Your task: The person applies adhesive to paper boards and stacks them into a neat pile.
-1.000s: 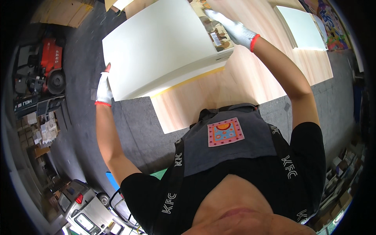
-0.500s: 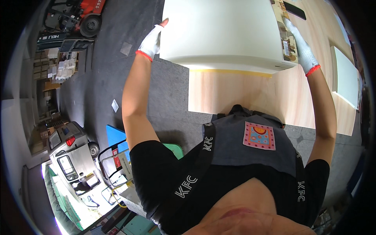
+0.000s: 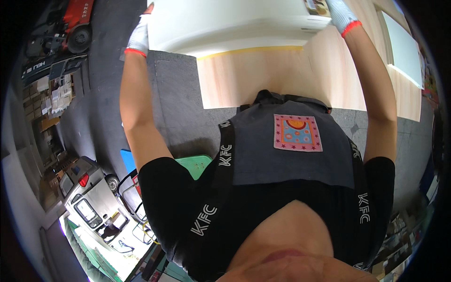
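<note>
A wide stack of white sheets (image 3: 225, 23) lies on the pale wood-grain table (image 3: 253, 80), overhanging its left side. My left hand (image 3: 139, 35), in a white knit glove with a red cuff, holds the stack's left edge. A bare digit shows over that edge; the other fingers are hidden. At the right edge is my gloved right hand (image 3: 342, 16), its fingers cut off by the top of the picture. Beside it shows a brown-and-tan printed sheet (image 3: 318, 7). A yellow strip (image 3: 258, 50) runs beneath the stack's near edge.
To the right, another pile of white sheets or boards (image 3: 401, 49) rests on the table. A green plastic surface (image 3: 195, 164) is near my left elbow. A red forklift (image 3: 77, 35) and palletised stacks (image 3: 51, 98) stand far left, with a silver van (image 3: 89, 197) lower left.
The view has shifted, so stack, table and hands appear higher and further left. More of the right hand is out of the picture. Both hands stay at the stack's sides.
</note>
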### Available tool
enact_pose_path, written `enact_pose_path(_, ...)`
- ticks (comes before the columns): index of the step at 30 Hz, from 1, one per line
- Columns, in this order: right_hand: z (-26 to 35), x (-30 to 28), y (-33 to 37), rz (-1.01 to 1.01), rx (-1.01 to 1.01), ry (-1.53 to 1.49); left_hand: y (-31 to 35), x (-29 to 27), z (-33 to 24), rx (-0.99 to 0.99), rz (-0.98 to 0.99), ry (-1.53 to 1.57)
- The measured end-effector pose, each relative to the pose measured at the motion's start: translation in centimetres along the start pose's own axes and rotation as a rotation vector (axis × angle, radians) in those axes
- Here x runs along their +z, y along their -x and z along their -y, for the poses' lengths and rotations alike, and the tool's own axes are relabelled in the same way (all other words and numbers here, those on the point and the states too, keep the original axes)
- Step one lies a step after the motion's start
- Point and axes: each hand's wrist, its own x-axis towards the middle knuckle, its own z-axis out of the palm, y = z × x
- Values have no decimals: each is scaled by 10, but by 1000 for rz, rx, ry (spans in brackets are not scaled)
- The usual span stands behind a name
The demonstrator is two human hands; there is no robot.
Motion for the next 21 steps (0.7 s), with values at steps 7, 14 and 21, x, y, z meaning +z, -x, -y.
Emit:
enact_pose_path(7, -6, -2, 5, -6, -46, -35, -7, 0, -5, 130, 35, -29)
enact_pose_path(14, -15, 1, -3, 0, -56, -61, 1, 8, -14, 156, 45, -57)
enact_pose_path(21, -18, -2, -10, 9, -53, -89, 11, 14, -18, 171, 39, -65)
